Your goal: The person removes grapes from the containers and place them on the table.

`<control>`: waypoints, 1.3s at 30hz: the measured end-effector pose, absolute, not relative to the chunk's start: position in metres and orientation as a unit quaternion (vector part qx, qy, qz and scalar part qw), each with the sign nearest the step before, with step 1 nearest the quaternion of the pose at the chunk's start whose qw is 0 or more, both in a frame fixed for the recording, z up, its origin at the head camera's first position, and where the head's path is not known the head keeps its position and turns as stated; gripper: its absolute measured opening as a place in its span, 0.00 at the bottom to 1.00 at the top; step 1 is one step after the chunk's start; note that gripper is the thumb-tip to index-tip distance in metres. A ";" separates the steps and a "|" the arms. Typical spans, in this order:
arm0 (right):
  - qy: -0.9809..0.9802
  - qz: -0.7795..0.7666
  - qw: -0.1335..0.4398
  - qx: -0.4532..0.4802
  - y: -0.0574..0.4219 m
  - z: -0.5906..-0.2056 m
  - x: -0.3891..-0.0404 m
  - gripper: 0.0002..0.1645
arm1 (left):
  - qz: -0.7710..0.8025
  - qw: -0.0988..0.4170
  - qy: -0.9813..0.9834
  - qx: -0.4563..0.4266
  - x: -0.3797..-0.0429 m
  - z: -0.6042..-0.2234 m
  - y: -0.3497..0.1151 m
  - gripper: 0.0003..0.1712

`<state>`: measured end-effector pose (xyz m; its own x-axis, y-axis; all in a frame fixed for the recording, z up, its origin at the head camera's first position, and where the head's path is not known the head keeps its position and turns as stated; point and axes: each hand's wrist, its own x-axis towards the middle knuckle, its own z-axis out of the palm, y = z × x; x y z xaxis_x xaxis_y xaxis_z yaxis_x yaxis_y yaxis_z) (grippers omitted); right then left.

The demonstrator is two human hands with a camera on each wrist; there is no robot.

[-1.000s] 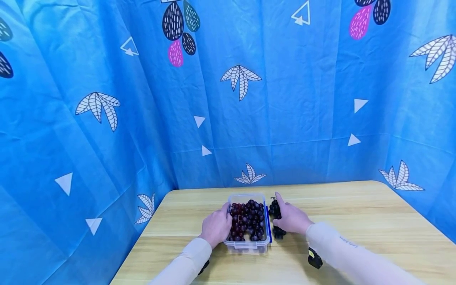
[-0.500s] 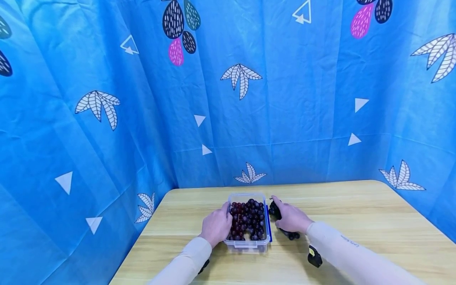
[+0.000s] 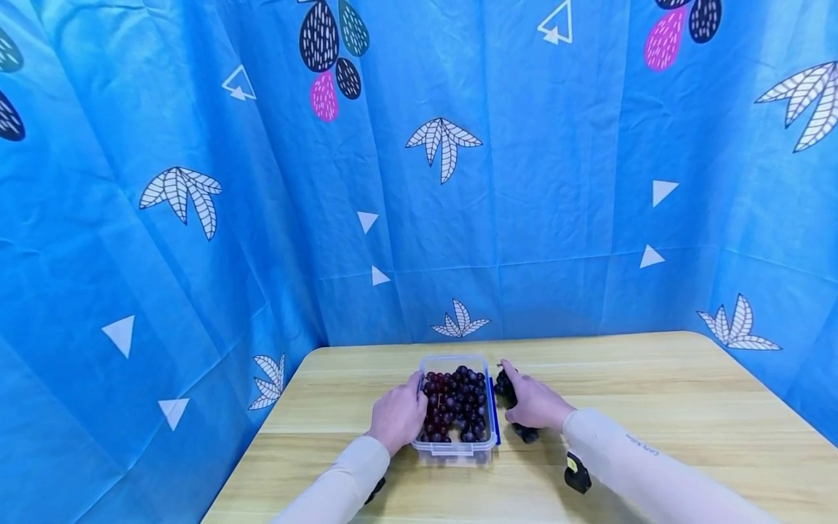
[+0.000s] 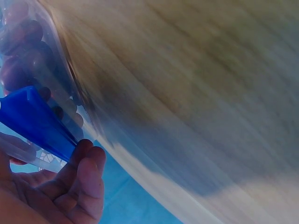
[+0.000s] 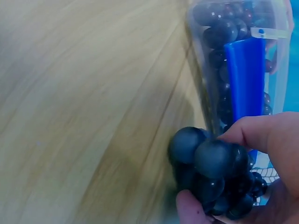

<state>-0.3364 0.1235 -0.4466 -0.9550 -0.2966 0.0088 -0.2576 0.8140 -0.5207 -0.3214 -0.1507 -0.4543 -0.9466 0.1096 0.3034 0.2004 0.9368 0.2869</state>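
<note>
This is a screened-off work spot, in what kind of building I cannot tell: a patterned blue curtain (image 3: 556, 145) hangs behind and on both sides of a wooden table (image 3: 655, 371).

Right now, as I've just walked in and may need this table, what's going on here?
A person is handling grapes at a wood-grain table. The left hand grips the left side of an open clear plastic container with dark grapes inside. The right hand holds a separate grape bunch outside the container, by the blue latch on its right side. That bunch is not in the container yet.
</note>
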 end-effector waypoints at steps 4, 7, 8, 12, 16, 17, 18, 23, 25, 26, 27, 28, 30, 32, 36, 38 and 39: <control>0.945 -0.287 0.054 -0.145 0.125 -0.444 -0.336 0.67 | -0.160 0.139 -0.974 -0.081 -0.322 -0.455 -0.150 0.28; 0.941 -0.301 0.067 -0.143 0.126 -0.441 -0.336 0.67 | -0.160 0.139 -0.974 -0.079 -0.323 -0.455 -0.150 0.28; 0.941 -0.299 0.069 -0.140 0.127 -0.440 -0.336 0.66 | -0.159 0.138 -0.974 -0.078 -0.324 -0.456 -0.151 0.28; 0.950 -0.279 0.061 -0.129 0.131 -0.436 -0.335 0.59 | -0.159 0.136 -0.975 -0.077 -0.324 -0.456 -0.150 0.28; 0.955 -0.267 0.022 -0.124 0.135 -0.435 -0.337 0.49 | -0.160 0.130 -0.975 -0.078 -0.323 -0.456 -0.150 0.28; 0.956 -0.265 0.010 -0.124 0.136 -0.435 -0.337 0.46 | -0.161 0.129 -0.975 -0.077 -0.323 -0.456 -0.149 0.28; 0.957 -0.262 -0.001 -0.126 0.137 -0.434 -0.338 0.44 | -0.162 0.129 -0.975 -0.077 -0.323 -0.455 -0.149 0.29; 0.954 -0.260 -0.030 -0.145 0.138 -0.434 -0.341 0.42 | -0.166 0.125 -0.975 -0.075 -0.323 -0.454 -0.149 0.29; 0.953 -0.263 -0.025 -0.149 0.137 -0.435 -0.342 0.45 | -0.167 0.125 -0.975 -0.075 -0.323 -0.453 -0.150 0.29; 0.953 -0.263 -0.021 -0.149 0.136 -0.437 -0.344 0.47 | -0.168 0.125 -0.975 -0.074 -0.323 -0.453 -0.150 0.29; 0.953 -0.263 -0.017 -0.149 0.136 -0.438 -0.344 0.49 | -0.169 0.125 -0.975 -0.074 -0.323 -0.453 -0.151 0.29; 0.953 -0.264 -0.012 -0.148 0.135 -0.439 -0.345 0.51 | -0.169 0.127 -0.975 -0.074 -0.323 -0.453 -0.151 0.29; 0.954 -0.260 -0.009 -0.146 0.135 -0.442 -0.346 0.53 | -0.166 0.130 -0.975 -0.075 -0.323 -0.454 -0.151 0.29; 0.956 -0.256 -0.014 -0.145 0.135 -0.444 -0.347 0.52 | -0.165 0.133 -0.974 -0.075 -0.323 -0.454 -0.151 0.29; 0.957 -0.256 -0.024 -0.135 0.136 -0.449 -0.348 0.50 | -0.162 0.133 -0.975 -0.076 -0.323 -0.455 -0.150 0.29; 0.957 -0.260 -0.021 -0.127 0.136 -0.451 -0.348 0.50 | -0.162 0.132 -0.975 -0.075 -0.324 -0.455 -0.150 0.29; 0.957 -0.262 -0.016 -0.121 0.136 -0.452 -0.348 0.50 | -0.162 0.131 -0.975 -0.075 -0.324 -0.455 -0.150 0.29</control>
<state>-0.3481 0.1361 -0.4519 -0.9703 -0.2226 0.0947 -0.2397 0.8334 -0.4979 -0.3242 -0.1497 -0.4549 -0.9545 0.1032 0.2797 0.1883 0.9362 0.2969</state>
